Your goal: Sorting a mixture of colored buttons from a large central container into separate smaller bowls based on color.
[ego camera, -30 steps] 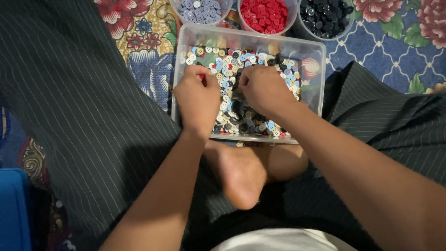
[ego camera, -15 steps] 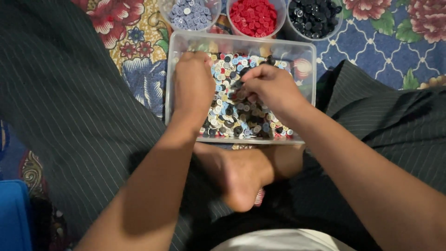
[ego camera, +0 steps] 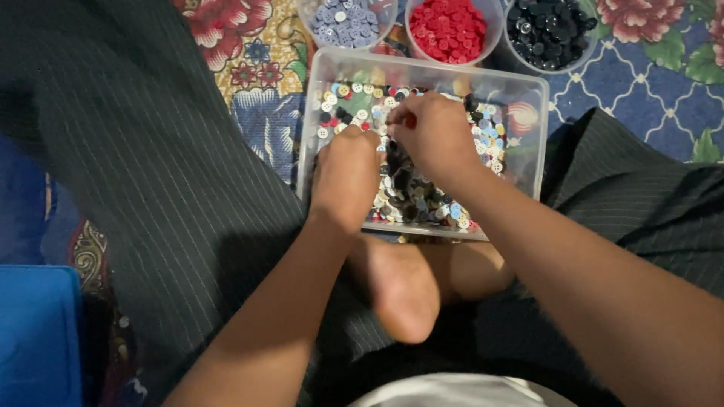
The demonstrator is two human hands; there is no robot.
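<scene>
A clear plastic tray (ego camera: 528, 90) sits on the floor between my legs, filled with several mixed buttons (ego camera: 422, 200) in white, blue, black and red. My left hand (ego camera: 345, 177) rests fingers-down in the tray's left half, its fingertips hidden among the buttons. My right hand (ego camera: 434, 136) is over the tray's middle, its fingertips pinched on a small red button (ego camera: 410, 120).
Three round clear bowls stand behind the tray: one of pale blue-grey buttons (ego camera: 343, 19), one of red buttons (ego camera: 450, 26), one of black buttons (ego camera: 548, 26). My bare foot (ego camera: 403, 290) lies in front of the tray. A blue box (ego camera: 38, 339) is at lower left. Floral cloth covers the floor.
My right hand has moved left across the tray and now pinches a red button. My left hand has drawn back toward the tray's near left side.
</scene>
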